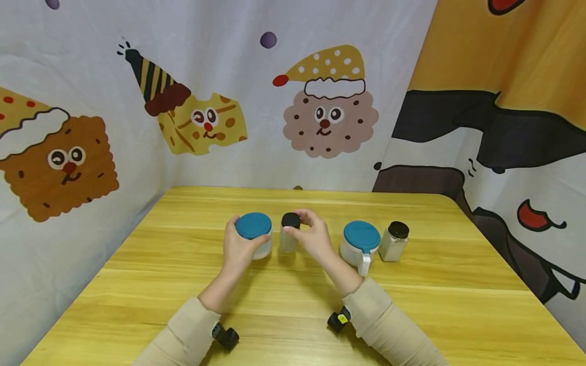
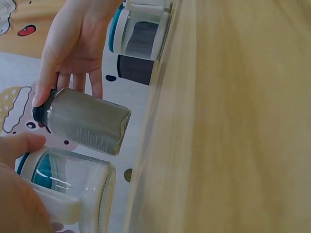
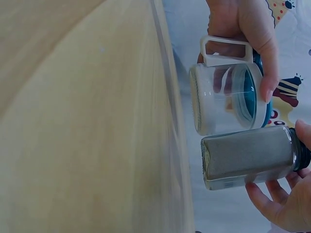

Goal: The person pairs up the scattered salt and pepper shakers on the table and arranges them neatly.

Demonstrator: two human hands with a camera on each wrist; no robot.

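My left hand (image 1: 238, 249) grips a clear glass jar (image 3: 223, 97) with a blue lid (image 1: 254, 225) and a white side handle (image 2: 60, 204), fingers and thumb around its upper part. Beside it, my right hand (image 1: 316, 238) pinches a square glass spice jar (image 2: 87, 119) by its black cap (image 1: 291, 219), thumb on the near side. Greyish powder fills this jar. Both vessels are upright and close together, and in the wrist views a gap shows between their bases and the tabletop. My left palm covers part of the handled jar in the head view.
To the right on the wooden table (image 1: 293, 310) stands a second blue-lidded jar (image 1: 360, 236), its handle toward me. Another black-capped spice jar (image 1: 393, 246) with pale contents is right next to it. A printed curtain (image 1: 256, 168) hangs behind the table's far edge.
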